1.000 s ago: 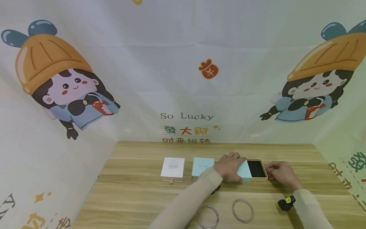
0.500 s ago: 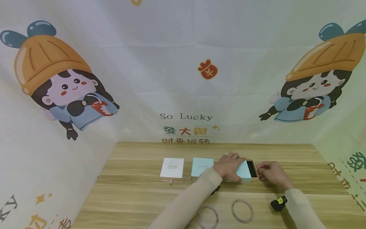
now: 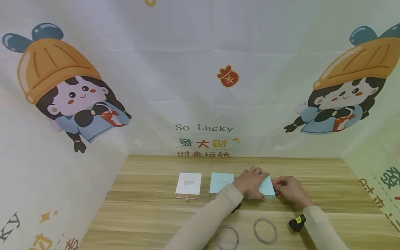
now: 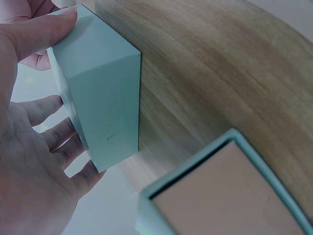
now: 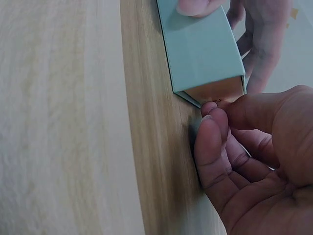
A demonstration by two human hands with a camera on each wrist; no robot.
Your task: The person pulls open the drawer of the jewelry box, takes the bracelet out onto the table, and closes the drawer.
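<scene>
A pale blue drawer-style jewelry box (image 3: 267, 186) lies at the right end of a row of boxes. My left hand (image 3: 250, 182) holds its sleeve from above, thumb along the near side and fingers spread over the top, as the left wrist view shows with the box (image 4: 105, 93) close up. At the right end, my right hand (image 3: 290, 190) pinches between thumb and index finger at the drawer front (image 5: 215, 90), which sits nearly flush inside the sleeve. The small pull there is mostly hidden by the fingertips. Two translucent bangles, one right (image 3: 276, 233) and one left (image 3: 238, 238), lie nearer me.
Left of the held box are a second pale blue box (image 3: 221, 180), partly covered by my left forearm, and a white box (image 3: 189, 183) with a small tab (image 3: 187, 199) facing me. A printed cloth backdrop (image 3: 259, 121) encloses the wooden table (image 3: 140, 215) on three sides.
The drawer with its black lining has slid left into the pale blue sleeve, my right hand moving left with it. My left hand has stayed on the box; the bangles have not moved.
</scene>
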